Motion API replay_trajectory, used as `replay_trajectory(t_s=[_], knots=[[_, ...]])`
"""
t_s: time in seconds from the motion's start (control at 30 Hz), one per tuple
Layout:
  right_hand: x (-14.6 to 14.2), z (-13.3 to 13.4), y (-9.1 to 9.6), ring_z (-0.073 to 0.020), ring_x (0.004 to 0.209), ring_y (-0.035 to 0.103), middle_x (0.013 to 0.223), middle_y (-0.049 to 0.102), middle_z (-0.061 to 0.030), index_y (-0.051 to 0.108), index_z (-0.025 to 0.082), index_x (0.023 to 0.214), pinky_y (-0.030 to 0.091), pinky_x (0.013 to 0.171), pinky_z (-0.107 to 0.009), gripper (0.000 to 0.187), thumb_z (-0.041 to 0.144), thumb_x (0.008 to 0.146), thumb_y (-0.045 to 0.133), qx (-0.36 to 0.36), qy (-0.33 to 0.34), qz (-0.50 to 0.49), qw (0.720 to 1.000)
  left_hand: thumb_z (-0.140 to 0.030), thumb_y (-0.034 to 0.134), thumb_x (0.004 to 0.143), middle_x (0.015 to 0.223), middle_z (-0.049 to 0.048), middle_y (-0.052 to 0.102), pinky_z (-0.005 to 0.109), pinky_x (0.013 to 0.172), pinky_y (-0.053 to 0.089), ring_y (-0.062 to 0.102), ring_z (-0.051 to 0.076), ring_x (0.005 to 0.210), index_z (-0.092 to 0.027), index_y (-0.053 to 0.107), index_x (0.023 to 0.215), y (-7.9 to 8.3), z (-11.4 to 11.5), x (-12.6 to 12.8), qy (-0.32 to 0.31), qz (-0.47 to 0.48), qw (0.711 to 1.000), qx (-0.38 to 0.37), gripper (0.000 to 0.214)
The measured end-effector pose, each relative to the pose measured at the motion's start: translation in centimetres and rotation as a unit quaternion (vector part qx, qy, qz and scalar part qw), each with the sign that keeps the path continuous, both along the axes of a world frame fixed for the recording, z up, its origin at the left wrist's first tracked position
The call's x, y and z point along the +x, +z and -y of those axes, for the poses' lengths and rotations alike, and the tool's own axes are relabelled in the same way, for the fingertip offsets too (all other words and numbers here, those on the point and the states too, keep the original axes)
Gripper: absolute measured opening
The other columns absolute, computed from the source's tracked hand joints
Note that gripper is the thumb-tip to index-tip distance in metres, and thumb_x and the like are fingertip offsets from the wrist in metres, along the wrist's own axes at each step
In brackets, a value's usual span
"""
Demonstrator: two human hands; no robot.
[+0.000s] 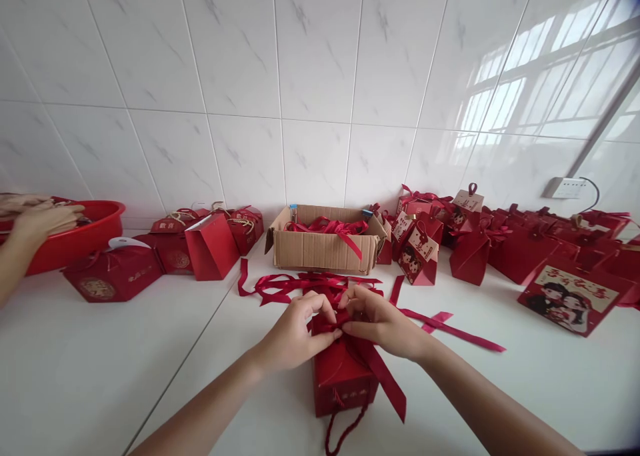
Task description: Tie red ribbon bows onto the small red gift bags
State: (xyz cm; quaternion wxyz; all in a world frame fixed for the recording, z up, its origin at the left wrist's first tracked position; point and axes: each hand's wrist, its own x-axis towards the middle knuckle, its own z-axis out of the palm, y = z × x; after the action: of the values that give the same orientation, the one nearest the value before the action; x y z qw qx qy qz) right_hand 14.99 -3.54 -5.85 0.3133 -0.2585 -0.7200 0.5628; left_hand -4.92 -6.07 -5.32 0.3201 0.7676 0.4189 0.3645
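In front of me on the white tabletop stands a red gift box, with a twisted cord handle hanging from its near side. A dark red ribbon lies over its top, one tail draping down to the right. My left hand pinches the ribbon from the left, thumb and fingertips close together. From the right, my right hand pinches it too, its fingertips nearly touching those of the left. The fingers partly cover the spot where the ribbon gathers.
Loose ribbon strips lie behind the box. Farther back, a cardboard box holds more ribbon. Several red gift boxes crowd the right, others the left. Another person's hand is over a red basin at far left.
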Motion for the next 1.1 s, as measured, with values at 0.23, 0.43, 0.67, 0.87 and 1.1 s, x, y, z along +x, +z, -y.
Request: replay_trajectory(t_s=[0.23,0.43,0.67,0.87,1.1], knots=[[-0.2,1.1,-0.3,-0.0132,0.075,0.056,0.087,0.063,-0.0015,0.059,0.023,0.094,0.044,0.066,-0.026,0.009,0.017,0.088,0.055,0.233,-0.107,0.042,0.966,-0.018,0.058,0.08,0.078,-0.0013,0.056,0.026,0.075,0.043,0.054,0.014,0.078,-0.019,0.052,0.077,-0.7,0.0,0.0,0.004,0.054,0.998,-0.012,0.007],[-0.5,2.2,0.2,-0.0163,0.081,0.06,0.095,0.064,-0.0058,0.064,0.022,0.106,0.049,0.07,-0.028,0.022,0.017,0.088,0.054,0.324,-0.126,0.132,0.928,-0.021,0.061,0.08,0.079,-0.0007,0.058,0.027,0.076,0.045,0.055,0.015,0.08,-0.019,0.053,0.077,-0.9,0.0,0.1,0.033,0.084,0.995,-0.036,0.009],[-1.0,2.4,-0.2,-0.0164,0.071,0.058,0.083,0.06,-0.0057,0.071,0.021,0.09,0.051,0.066,-0.03,0.021,0.018,0.09,0.051,0.277,-0.169,0.168,0.931,-0.011,0.055,0.079,0.083,0.001,0.063,0.033,0.079,0.044,0.058,0.017,0.082,-0.021,0.057,0.078,-1.2,0.5,0.1,0.073,-0.003,0.995,0.07,0.01],[-1.0,2.1,-0.5,-0.0231,0.101,0.056,0.102,0.055,-0.0079,0.073,0.022,0.079,0.046,0.09,-0.039,0.009,0.022,0.082,0.064,0.192,-0.225,0.114,0.949,0.002,0.048,0.074,0.073,-0.0035,0.066,0.034,0.079,0.039,0.056,0.015,0.069,-0.023,0.058,0.075,-1.6,0.6,0.1,0.092,-0.091,0.968,0.216,0.026],[-0.8,1.9,-1.3,-0.0264,0.125,0.045,0.135,0.044,-0.0069,0.071,0.021,0.077,0.042,0.099,-0.04,0.019,0.039,0.081,0.068,-0.035,-0.159,-0.023,0.986,-0.001,0.047,0.078,0.079,-0.0001,0.068,0.026,0.07,0.047,0.06,0.014,0.074,-0.021,0.058,0.076,-2.4,0.0,-0.1,0.042,-0.015,0.983,0.179,0.023]])
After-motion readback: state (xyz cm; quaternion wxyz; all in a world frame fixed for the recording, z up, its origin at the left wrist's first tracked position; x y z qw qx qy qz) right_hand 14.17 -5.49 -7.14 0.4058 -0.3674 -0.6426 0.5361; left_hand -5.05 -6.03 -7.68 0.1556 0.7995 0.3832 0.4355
